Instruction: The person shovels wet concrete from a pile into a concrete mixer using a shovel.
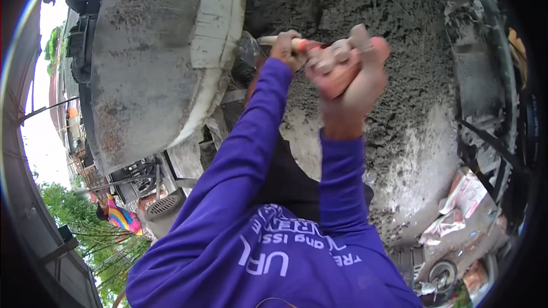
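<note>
My left hand (287, 51) is closed around the pale wooden shaft of a shovel (266, 40), near the rim of a big metal drum. The shaft turns red between my two hands. My right hand (357, 77), blurred by motion, is wrapped around the red grip at the other end. A dull grey piece just past the shaft's left end may be the blade, but it is too unclear to tell. Under both hands spreads a dark grey, lumpy wet mix (411, 40) like mortar or concrete.
The large grey, rust-spotted drum (148, 63) stands close on my left. A metal frame (485, 63) runs along the right. Crumpled paper sacks (462, 194) lie at the lower right, near a small wheel (442, 275). Far left, a person in a rainbow-coloured garment (123, 214) is visible.
</note>
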Tool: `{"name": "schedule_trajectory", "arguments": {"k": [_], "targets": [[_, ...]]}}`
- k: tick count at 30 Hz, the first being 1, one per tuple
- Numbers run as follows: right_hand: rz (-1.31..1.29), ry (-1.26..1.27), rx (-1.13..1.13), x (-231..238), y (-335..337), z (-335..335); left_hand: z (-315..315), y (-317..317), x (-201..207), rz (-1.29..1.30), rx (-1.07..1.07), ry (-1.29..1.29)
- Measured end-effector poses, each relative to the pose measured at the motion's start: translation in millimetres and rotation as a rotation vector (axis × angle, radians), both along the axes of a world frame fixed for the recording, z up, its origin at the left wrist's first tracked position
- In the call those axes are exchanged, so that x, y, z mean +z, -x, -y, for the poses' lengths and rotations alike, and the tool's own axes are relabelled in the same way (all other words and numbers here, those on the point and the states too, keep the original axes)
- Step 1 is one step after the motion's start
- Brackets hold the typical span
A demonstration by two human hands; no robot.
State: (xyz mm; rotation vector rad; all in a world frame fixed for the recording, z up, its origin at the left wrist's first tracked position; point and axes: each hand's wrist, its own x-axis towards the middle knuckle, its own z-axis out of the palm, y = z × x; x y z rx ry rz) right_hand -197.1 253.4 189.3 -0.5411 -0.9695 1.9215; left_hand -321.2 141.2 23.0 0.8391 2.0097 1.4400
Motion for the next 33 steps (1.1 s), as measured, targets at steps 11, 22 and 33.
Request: {"name": "schedule_trajectory", "arguments": {"k": [11,22,33], "targets": [[0.9,0.61,-0.071,-334,-304,44,36,-111,-179,1.334,0.404,0.533],[1.194,0.339,0.04,-258,-300,152,114,54,-336,0.88,0.863,0.616],[0.847,1.268,-0.077,-198,-631,127,26,-275,-207,0.353,0.654,0.473]]}}
